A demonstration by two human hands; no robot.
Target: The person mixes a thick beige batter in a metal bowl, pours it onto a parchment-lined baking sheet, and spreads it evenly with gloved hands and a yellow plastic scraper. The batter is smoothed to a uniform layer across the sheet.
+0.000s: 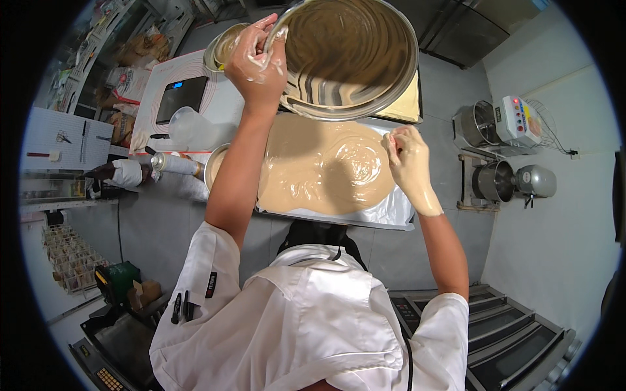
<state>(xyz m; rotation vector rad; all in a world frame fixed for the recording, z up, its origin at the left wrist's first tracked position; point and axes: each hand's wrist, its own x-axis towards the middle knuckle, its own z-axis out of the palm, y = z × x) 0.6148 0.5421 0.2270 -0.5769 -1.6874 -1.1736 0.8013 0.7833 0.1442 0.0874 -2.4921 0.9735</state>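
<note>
My left hand [261, 56], smeared with batter, grips the rim of a large metal mixing bowl [349, 44]. The bowl is tipped above the table, and streaks of tan batter coat its inside. Below it, a pool of tan batter [313, 171] covers most of a paper-lined baking tray [391, 205]. Bare lining paper shows at the tray's right side. Over the batter's right edge is my right hand [407, 156], its fingers curled in and its skin coated with batter up to the wrist. I see no tool in it.
At the left are a digital scale [182, 100], a clear plastic jug [188, 127] and a spray can [176, 164]. A second tray [413, 105] with a pale filling lies behind the bowl. Two stand mixers [518, 119] are by the right wall. Behind me is a deck oven [508, 332].
</note>
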